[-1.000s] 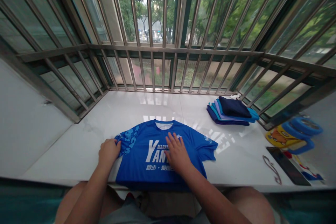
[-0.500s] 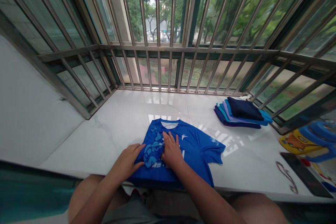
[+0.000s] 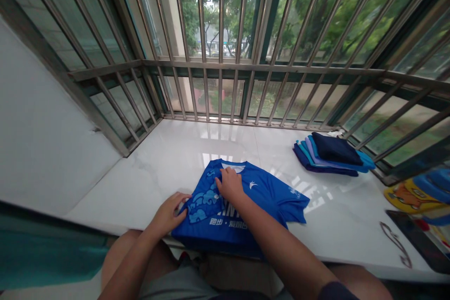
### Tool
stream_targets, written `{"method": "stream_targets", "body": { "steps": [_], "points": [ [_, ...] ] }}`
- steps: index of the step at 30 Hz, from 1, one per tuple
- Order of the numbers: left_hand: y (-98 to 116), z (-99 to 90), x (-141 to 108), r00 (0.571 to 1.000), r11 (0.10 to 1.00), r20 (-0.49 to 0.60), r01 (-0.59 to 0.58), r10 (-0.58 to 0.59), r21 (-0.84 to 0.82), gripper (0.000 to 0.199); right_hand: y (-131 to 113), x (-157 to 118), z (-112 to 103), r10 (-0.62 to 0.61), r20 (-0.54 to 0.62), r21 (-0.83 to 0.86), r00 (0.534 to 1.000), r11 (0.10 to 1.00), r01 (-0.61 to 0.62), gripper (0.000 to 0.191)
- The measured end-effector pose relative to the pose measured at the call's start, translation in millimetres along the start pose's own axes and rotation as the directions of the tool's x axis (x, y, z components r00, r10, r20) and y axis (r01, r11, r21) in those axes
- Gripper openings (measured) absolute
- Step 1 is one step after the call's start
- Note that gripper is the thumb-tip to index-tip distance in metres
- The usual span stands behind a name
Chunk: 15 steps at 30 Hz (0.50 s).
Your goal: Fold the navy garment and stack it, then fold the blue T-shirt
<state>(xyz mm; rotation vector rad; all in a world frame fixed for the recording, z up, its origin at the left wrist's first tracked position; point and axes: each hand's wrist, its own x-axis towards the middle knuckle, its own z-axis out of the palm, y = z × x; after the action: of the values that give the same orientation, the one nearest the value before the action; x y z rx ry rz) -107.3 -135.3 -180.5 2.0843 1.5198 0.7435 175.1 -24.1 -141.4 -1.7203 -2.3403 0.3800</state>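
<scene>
The left grip [image 3: 169, 214] is closed, its fingers curled over the folded-in left side of a blue T-shirt [image 3: 225, 225]. The right grip [image 3: 229, 185] rests fingers-down on the shirt just below the collar; whether it is pinching cloth, I cannot tell. The shirt lies at the near edge of a white counter [image 3: 168, 150], showing a white bird logo, a cloud print, white "跑步" and partly hidden letters. Near the far right corner sits a stack of folded shirts [image 3: 332, 157], navy on top. Further right are a yellow cartoon-print item [image 3: 409, 198] and a black slab [image 3: 418, 239].
</scene>
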Motion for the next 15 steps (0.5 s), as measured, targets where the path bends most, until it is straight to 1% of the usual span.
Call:
{"method": "stream_targets", "body": {
  "steps": [2, 6, 8, 12, 15],
  "points": [
    [1.7, 0.8, 0.4, 1.000, 1.000, 0.003, -0.009, 0.009, -0.023, 0.040, -14.1, 26.3, -0.7, 0.021, 0.036, -0.012, 0.999, 1.000, -0.021, 0.043],
    [1.9, 3.9, 0.4, 1.000, 0.998, -0.012, 0.014, -0.015, -0.063, 0.036, -33.3, 65.8, 3.8, -0.047, 0.074, 0.027, 0.996, 0.999, 0.046, 0.025],
    [-0.2, 4.6, 0.3, 0.999, 0.996, -0.033, 0.030, -0.033, -0.089, 0.035, -39.8, 79.2, 6.3, -0.049, 0.079, 0.055, 0.996, 0.998, 0.045, 0.023],
    [-5.1, 3.3, 1.2, 0.995, 0.992, -0.068, 0.064, -0.072, -0.110, 0.033, -53.4, 100.1, 15.1, -0.020, 0.101, 0.116, 0.995, 0.993, 0.009, 0.029],
    [-4.9, 1.8, 1.2, 0.992, 0.991, -0.100, 0.072, -0.083, -0.111, 0.033, -63.3, 111.3, 24.1, -0.040, 0.110, 0.154, 0.993, 0.988, 0.023, 0.032]
  ]
}}
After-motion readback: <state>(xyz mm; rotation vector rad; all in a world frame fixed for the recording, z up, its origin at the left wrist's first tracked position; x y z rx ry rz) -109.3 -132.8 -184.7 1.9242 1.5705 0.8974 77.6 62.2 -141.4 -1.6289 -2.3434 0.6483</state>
